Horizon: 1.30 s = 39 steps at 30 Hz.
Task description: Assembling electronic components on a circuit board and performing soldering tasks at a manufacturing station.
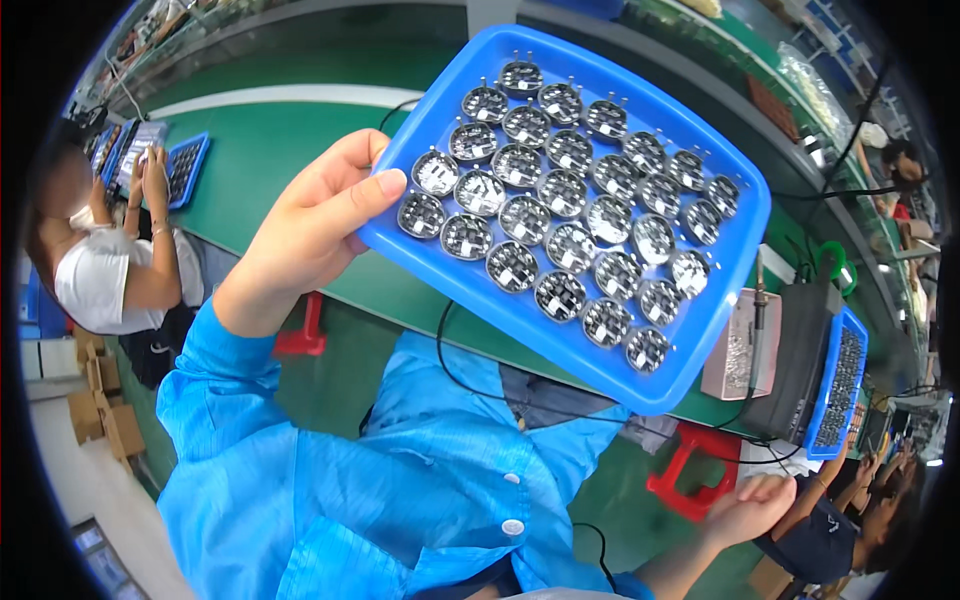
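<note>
A blue plastic tray [450,272] is raised over the workbench and slants down to the right. Set out in it in rough rows are several small round electronic parts [524,218], with dark and shiny patterned faces and thin pins at their rims. My left hand [315,215] grips the tray's left edge, thumb on top of the rim and the other fingers partly hidden beneath. Down at the lower right, away from the tray, my right hand [750,510] has its fingers curled in. No object shows in it.
Under the tray runs a green workbench [240,190]. At right are a soldering iron [760,305], a pinkish box [735,350] and another filled blue tray [842,385]. A black cable [470,388] crosses my lap. Red stools [690,470] stand below; people [120,265] work nearby.
</note>
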Available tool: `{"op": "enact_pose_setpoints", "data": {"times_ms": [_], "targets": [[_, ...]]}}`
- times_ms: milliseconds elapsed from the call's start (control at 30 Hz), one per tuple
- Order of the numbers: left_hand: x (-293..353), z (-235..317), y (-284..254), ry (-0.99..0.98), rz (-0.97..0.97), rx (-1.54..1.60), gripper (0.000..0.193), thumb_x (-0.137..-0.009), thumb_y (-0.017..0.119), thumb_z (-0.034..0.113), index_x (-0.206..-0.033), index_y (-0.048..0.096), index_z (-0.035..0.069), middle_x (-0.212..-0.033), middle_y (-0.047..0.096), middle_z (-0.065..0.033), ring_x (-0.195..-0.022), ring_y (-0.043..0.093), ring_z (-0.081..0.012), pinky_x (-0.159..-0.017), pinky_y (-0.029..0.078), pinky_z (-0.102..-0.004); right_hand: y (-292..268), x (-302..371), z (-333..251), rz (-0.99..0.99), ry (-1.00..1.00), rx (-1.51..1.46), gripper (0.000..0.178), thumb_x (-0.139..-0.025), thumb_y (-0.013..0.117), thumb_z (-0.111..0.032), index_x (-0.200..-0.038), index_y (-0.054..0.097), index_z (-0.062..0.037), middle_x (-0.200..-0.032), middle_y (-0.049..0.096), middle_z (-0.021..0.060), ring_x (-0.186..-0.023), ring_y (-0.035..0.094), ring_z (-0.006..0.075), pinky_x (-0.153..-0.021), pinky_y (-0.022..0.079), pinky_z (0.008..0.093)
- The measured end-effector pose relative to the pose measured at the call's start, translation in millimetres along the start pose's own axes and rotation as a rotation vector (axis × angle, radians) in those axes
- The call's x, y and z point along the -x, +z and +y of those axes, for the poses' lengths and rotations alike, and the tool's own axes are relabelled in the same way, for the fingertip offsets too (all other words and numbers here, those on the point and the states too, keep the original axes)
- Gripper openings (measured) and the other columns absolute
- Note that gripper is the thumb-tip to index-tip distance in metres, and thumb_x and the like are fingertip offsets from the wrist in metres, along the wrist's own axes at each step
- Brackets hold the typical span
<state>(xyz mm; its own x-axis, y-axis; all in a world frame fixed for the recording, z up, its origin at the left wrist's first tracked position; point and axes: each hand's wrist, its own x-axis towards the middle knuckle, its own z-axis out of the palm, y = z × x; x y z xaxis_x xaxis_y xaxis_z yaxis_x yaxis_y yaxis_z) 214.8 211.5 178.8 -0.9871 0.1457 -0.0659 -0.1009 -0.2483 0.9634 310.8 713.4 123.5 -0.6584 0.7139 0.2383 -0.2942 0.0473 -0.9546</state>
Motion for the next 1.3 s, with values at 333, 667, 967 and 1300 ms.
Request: {"op": "enact_pose_setpoints", "data": {"times_ms": [333,667,967,1300], "targets": [[33.0,-34.4,1.9,-0.095,-0.071,-0.004,0.018,-0.098,0.056,0.019,-0.102,0.045,0.006,-0.097,0.06,-0.0033,-0.086,0.054,-0.0059,-0.073,0.044,-0.0212,70.6,114.5,10.7,-0.769,0.292,-0.022,0.058,-0.098,0.054,-0.034,-0.132,0.042,0.0116,-0.103,0.065,0.0189,-0.085,0.065,0.0225,-0.077,0.052,0.0311],[45.0,-62.8,8.9,-0.212,-0.154,-0.067,0.019,-0.098,0.057,0.018,-0.1,0.044,0.005,-0.096,0.055,-0.0017,-0.086,0.051,-0.0059,-0.073,0.042,-0.0212,73.5,131.0,5.6,-0.904,0.594,-0.207,0.077,-0.091,0.065,-0.025,-0.14,0.024,0.0172,-0.127,0.055,0.0204,-0.114,0.056,0.024,-0.096,0.044,0.0336],[51.6,-80.0,9.0,-0.201,-0.163,-0.048,0.023,-0.096,0.06,0.019,-0.101,0.043,0.004,-0.103,0.057,-0.0071,-0.093,0.054,-0.0099,-0.079,0.046,-0.0259,72.5,135.1,14.3,-0.885,0.473,-0.143,0.067,-0.085,0.064,0.001,-0.139,0.027,0.0145,-0.124,0.057,0.0217,-0.111,0.058,0.0226,-0.096,0.044,0.0328],[59.4,-84.3,4.5,-0.143,-0.186,-0.017,0.022,-0.095,0.06,0.015,-0.102,0.043,0.003,-0.107,0.058,-0.0102,-0.097,0.055,-0.0134,-0.083,0.047,-0.0303,74.5,140.5,18.4,-0.826,0.376,-0.065,0.058,-0.084,0.065,0.0,-0.132,0.036,0.0146,-0.109,0.061,0.0152,-0.091,0.059,0.0143,-0.081,0.046,0.0242]]}}
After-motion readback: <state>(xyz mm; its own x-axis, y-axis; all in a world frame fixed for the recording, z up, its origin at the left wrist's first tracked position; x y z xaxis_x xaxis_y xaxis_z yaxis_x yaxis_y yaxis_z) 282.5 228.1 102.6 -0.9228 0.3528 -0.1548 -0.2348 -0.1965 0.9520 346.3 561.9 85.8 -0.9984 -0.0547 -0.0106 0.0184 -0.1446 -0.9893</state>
